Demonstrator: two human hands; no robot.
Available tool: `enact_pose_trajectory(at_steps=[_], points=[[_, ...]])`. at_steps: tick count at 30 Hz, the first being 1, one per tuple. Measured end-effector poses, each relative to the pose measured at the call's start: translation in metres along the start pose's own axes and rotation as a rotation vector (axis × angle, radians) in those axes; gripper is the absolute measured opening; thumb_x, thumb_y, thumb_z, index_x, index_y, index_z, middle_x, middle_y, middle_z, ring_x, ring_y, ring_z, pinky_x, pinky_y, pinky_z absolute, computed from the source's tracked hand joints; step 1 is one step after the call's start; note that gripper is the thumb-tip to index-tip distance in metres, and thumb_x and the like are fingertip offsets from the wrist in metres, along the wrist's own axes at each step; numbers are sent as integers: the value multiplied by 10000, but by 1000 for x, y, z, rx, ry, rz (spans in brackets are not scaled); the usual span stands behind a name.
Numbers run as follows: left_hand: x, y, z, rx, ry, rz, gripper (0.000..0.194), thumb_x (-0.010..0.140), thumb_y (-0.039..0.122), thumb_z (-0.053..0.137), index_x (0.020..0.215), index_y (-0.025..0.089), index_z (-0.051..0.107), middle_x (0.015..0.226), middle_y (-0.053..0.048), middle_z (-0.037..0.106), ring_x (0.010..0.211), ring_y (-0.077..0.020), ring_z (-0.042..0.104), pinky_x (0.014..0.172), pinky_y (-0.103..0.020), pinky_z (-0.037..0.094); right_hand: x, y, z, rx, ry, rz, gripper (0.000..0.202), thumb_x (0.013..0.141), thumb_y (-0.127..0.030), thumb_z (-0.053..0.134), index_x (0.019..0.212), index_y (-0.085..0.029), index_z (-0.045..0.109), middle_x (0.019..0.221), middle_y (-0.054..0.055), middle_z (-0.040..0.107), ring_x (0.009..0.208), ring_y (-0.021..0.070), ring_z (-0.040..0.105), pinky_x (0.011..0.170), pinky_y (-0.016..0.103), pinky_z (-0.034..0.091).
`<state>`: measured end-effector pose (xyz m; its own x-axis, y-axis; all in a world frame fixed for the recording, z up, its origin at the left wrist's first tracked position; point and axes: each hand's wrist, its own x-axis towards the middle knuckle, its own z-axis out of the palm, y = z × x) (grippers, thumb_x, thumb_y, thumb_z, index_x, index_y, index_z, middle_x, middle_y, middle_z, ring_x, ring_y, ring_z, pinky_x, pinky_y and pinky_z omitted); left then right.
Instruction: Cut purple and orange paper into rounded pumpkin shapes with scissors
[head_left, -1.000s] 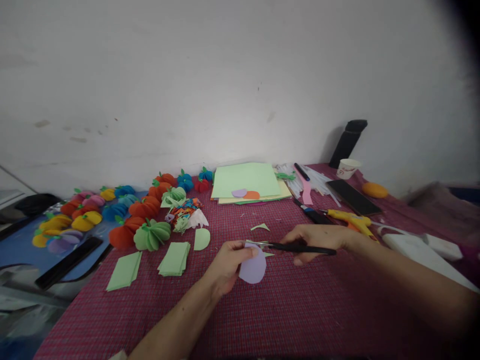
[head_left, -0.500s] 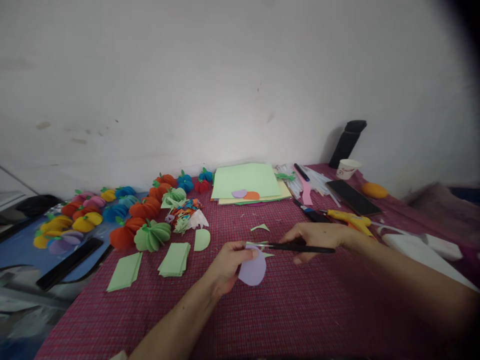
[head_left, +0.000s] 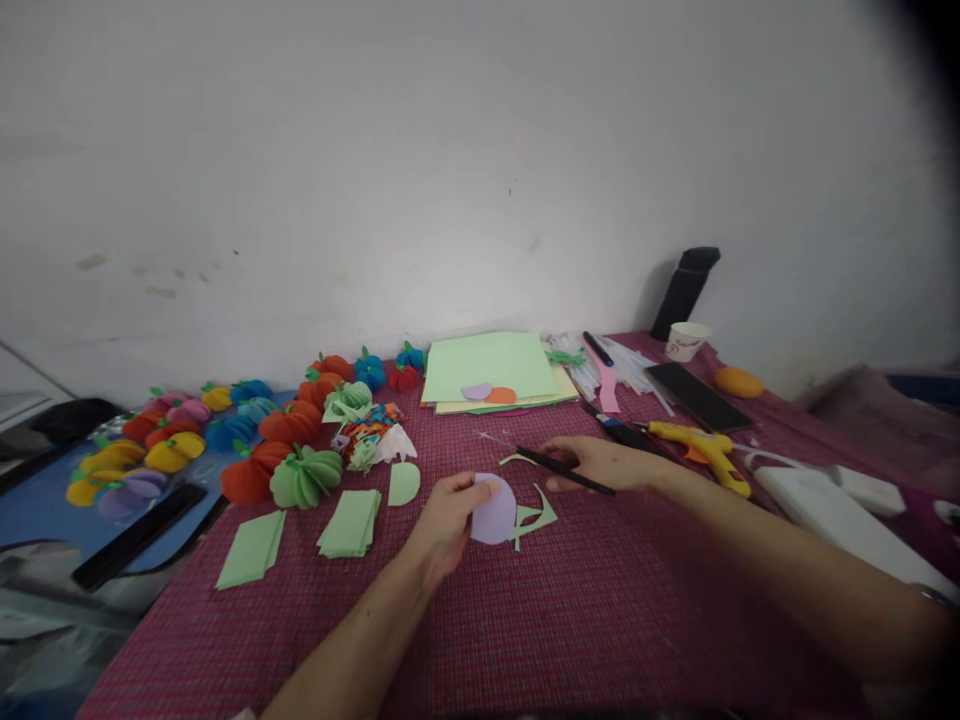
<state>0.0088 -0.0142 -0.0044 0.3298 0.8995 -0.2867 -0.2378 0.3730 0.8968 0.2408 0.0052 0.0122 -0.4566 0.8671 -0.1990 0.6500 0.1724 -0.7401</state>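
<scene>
Between the thumb and fingers of my left hand [head_left: 448, 512] is a round purple paper piece [head_left: 495, 512]. My right hand [head_left: 592, 463] holds black-handled scissors [head_left: 564, 470], their blades pointing left, above and apart from the purple piece. Thin green paper offcuts [head_left: 541, 515] lie on the cloth just right of the purple piece. A half-round green paper [head_left: 405, 484] rests left of my left hand, with a stack of green paper pieces [head_left: 350, 523] and another green stack [head_left: 252, 549] farther left.
Colourful paper pumpkins [head_left: 292, 422] crowd the left side. Green sheets [head_left: 491, 362] lie at the back. A yellow glue gun [head_left: 701, 447], a phone [head_left: 697, 395], a paper cup [head_left: 686, 341] and a black bottle [head_left: 684, 293] stand or lie to the right.
The scissors have moved up and away from the purple piece with my right hand. The purple piece is turned and slightly higher, and more green offcuts show beside it.
</scene>
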Motion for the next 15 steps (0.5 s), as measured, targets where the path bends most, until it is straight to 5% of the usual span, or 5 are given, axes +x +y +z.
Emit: enact_pose_trajectory(at_steps=[5, 15], points=[[9, 3, -8, -39, 125, 121, 262, 548, 297, 708, 721, 109, 653, 623, -34, 630, 530, -110, 535, 516, -223, 393, 11, 8, 19, -377, 278, 140, 366, 703, -410, 561, 960, -154, 516, 851, 80, 628, 753, 202, 577, 591, 251, 373], [23, 2, -23, -126, 199, 275, 283, 548, 295, 719, 753, 110, 656, 628, -33, 641, 546, -114, 557, 541, -226, 415, 11, 0, 25, -726, 236, 202, 322, 737, -258, 495, 1032, -129, 483, 920, 154, 628, 845, 264, 593, 660, 301, 378]])
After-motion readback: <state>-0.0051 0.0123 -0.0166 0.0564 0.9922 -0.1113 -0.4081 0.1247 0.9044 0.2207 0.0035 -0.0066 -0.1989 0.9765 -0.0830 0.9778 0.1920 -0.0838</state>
